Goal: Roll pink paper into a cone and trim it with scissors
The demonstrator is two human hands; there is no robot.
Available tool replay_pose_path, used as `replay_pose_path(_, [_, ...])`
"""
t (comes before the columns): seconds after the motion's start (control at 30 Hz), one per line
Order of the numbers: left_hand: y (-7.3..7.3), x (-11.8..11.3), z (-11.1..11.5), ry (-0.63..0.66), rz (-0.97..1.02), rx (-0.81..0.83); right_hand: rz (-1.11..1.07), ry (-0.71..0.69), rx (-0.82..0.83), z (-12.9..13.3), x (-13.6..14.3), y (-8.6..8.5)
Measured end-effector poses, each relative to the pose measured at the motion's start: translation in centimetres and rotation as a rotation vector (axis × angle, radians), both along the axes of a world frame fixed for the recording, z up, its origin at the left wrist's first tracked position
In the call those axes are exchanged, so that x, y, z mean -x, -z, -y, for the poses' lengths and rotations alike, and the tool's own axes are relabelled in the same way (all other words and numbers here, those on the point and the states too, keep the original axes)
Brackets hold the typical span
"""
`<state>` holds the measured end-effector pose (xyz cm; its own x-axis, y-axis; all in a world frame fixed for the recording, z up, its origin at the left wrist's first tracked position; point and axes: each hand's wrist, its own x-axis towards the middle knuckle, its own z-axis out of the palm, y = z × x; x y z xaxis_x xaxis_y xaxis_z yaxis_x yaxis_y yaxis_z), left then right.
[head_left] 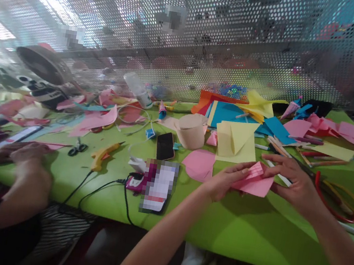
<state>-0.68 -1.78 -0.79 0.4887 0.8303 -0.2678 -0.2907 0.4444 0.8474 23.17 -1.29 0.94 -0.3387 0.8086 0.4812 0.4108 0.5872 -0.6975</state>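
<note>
A folded piece of pink paper (pixel 261 186) is held just above the green tabletop, in front of me. My left hand (pixel 223 183) grips its left side, with fingers lying over the top. At the paper's right edge, my right hand (pixel 294 181) pinches with bent fingers; part of its grip is hidden by the paper. Behind my hands lies pale yellow paper (pixel 224 142) with a folded flap standing up. A rounded pink sheet (pixel 198 164) lies to the left of my left hand. Scissors with red and yellow handles (pixel 343 203) rest right of my right hand.
Left of me are a yellow glue gun (pixel 103 156), small scissors (pixel 78 147), a black phone (pixel 165 146) and cords. A tan paper roll (pixel 191 131) stands mid-table. Blue paper (pixel 227 115) and pens lie behind. Another person's arm (pixel 29 175) rests at left. A perforated metal screen (pixel 189 57) borders the back.
</note>
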Motion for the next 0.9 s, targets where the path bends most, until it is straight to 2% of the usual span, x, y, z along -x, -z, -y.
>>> replay_pose_path(0.17, [-0.5,-0.3,0.2,-0.066,-0.051,0.047,0.055,0.037,-0.108,0.4,0.3,-0.4])
replay_pose_path(0.37, [-0.5,-0.4,0.1,-0.085,-0.028,0.089,0.071,-0.004,-0.12,0.8,0.4,-0.7])
replay_pose_path(0.73, [0.3,-0.7,-0.1,-0.05,-0.007,0.029,0.006,0.001,0.01,1.0,0.7,-0.6])
replay_pose_path(0.9, [0.9,-0.8,-0.3,-0.016,-0.006,-0.059,-0.023,0.0,0.024,1.1,0.9,-0.5])
